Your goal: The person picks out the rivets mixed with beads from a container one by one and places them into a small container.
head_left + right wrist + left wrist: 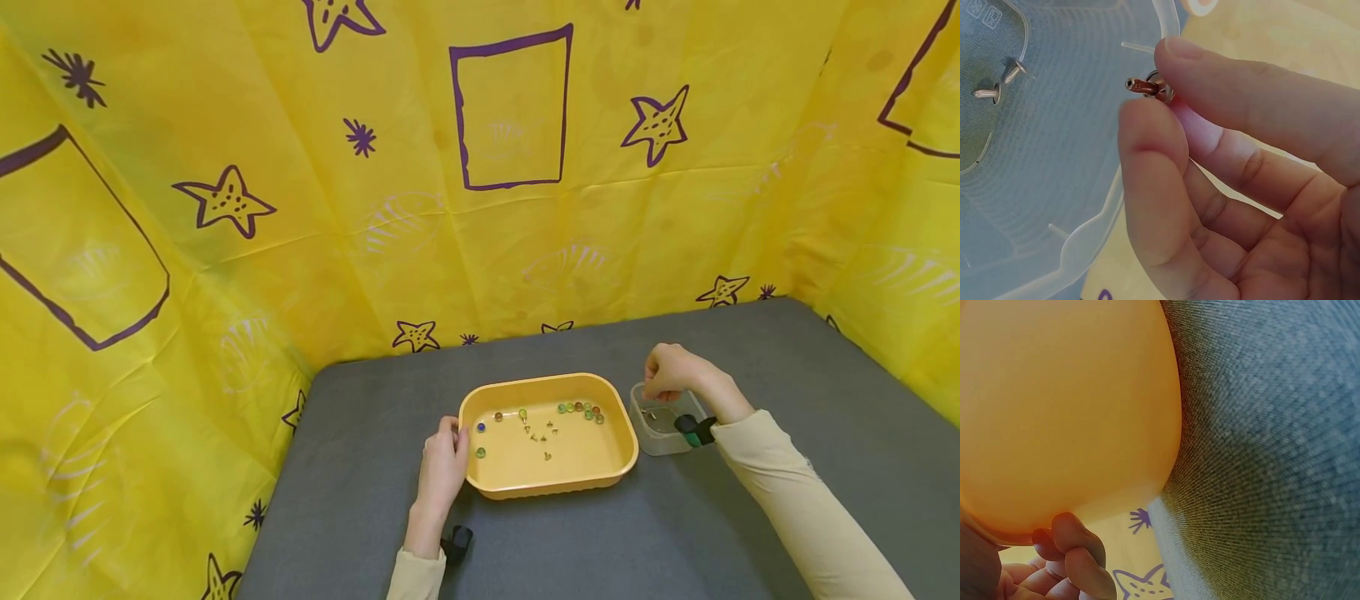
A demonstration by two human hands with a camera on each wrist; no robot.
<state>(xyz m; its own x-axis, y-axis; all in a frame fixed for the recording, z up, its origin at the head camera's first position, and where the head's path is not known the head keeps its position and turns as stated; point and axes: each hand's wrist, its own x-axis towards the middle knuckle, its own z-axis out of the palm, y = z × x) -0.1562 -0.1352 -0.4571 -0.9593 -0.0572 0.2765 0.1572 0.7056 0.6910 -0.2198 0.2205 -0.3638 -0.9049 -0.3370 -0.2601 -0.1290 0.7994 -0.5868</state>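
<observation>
A yellow tray (525, 482) lies on the table, with several small brass-coloured rivets (543, 439) and several glass marbles (570, 407) in it. My left hand (442, 465) grips the tray's left rim; its curled fingers also show in the left wrist view under the yellow wall (1079, 412). To the right of the tray stands a clear plastic container (651, 442). Above it, my right hand (670, 372) pinches a copper-coloured rivet (1145, 86) between thumb and finger, hollow end outward. Two more rivets (988, 94) lie on the container's bottom.
Grey cloth covers the table (360, 467). Behind and to the sides hangs a yellow curtain (322, 275) with purple starfish drawings. The container's side is close beside the tray's right end. Dark straps (694, 431) sit on both wrists.
</observation>
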